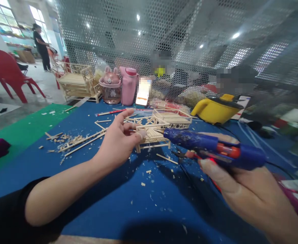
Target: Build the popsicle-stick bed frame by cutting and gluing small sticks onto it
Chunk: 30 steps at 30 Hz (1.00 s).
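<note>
My right hand (pixel 242 189) is wrapped round a blue glue gun (pixel 210 147) with an orange trigger. Its nozzle points left at a small model of thin wooden sticks (pixel 152 135) on the blue mat (pixel 143 200). My left hand (pixel 119 140) is at the model's left side, thumb and fingers pinched on a thin stick that touches the model. A second, flatter stick frame (pixel 173 117) lies just behind the model. The glue gun's black cord runs off to the right.
Loose sticks and chips (pixel 72 140) litter the mat to the left. At the back stand a finished stick model (pixel 79 83), a pink bottle (pixel 127 84), a pink cup (pixel 110 86), a lit phone (pixel 143 92) and a yellow pot (pixel 215 108). People sit behind a mesh screen.
</note>
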{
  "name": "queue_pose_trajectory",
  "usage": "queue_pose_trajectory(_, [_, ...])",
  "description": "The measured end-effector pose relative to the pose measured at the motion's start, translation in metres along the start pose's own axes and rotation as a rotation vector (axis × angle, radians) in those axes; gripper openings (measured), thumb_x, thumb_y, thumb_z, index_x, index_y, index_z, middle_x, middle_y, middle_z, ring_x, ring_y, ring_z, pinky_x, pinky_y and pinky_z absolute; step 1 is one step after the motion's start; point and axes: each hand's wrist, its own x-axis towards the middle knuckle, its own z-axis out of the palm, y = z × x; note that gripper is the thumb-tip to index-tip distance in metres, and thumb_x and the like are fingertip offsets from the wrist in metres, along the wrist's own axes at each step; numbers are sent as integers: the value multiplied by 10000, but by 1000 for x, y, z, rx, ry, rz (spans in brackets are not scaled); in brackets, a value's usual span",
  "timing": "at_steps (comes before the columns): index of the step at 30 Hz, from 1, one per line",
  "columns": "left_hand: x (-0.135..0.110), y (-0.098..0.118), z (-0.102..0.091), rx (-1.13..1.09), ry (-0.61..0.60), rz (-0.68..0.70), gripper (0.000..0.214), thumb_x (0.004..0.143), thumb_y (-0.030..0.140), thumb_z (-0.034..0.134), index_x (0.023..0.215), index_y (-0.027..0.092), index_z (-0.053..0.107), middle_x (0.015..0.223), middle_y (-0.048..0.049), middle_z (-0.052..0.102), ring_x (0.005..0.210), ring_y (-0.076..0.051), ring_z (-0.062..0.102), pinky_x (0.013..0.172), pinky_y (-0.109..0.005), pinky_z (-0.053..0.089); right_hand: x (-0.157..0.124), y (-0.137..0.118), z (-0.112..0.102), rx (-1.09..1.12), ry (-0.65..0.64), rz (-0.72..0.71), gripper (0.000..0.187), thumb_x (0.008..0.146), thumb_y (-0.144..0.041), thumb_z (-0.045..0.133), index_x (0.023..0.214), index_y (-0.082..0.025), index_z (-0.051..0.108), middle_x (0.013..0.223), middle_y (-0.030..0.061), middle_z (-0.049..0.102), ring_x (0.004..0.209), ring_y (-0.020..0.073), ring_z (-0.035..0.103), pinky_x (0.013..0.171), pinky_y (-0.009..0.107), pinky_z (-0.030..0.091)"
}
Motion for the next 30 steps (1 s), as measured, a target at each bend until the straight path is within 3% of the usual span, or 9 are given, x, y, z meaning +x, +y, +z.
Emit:
queue_pose_trajectory(3, [0,-2,-1,1,-14,10,650,688,78,676,1272,167,405,690,60,555,576,-63,543,564,-188,473,9,4,9,68,-20,-29,357,846,-392,500,1200,-343,518,1088,41,648,920,290,632,838,496,513])
queue_pose_trajectory(7, [0,-3,-2,13,-25,17,634,698,71,656,1272,176,410,709,55,541,576,-61,528,546,-188,455,14,9,15,76,-14,-51,340,837,-387,523,1170,-337,565,1059,58,643,959,318,610,880,563,462])
queue_pose_trajectory(12, [0,-3,-2,20,-19,27,606,709,89,654,1259,172,415,731,43,553,583,-68,538,551,-199,461,14,9,18,61,-24,-67,323,842,-378,526,1156,-328,582,1034,59,644,977,319,601,896,560,453])
queue_pose_trajectory(20, [0,-6,-3,36,-27,44,605,709,108,657,1258,178,413,738,50,553,590,-60,539,565,-191,465,14,9,18,-33,1,-156,343,871,-370,477,1179,-258,579,1122,54,638,999,290,609,893,487,481])
queue_pose_trajectory(30, [-1,-4,-2,4,-18,34,629,680,102,677,1248,163,415,708,52,558,589,-74,565,559,-195,483,14,9,16,-94,82,-153,367,870,-416,475,1159,-205,560,988,53,670,890,226,649,814,367,530])
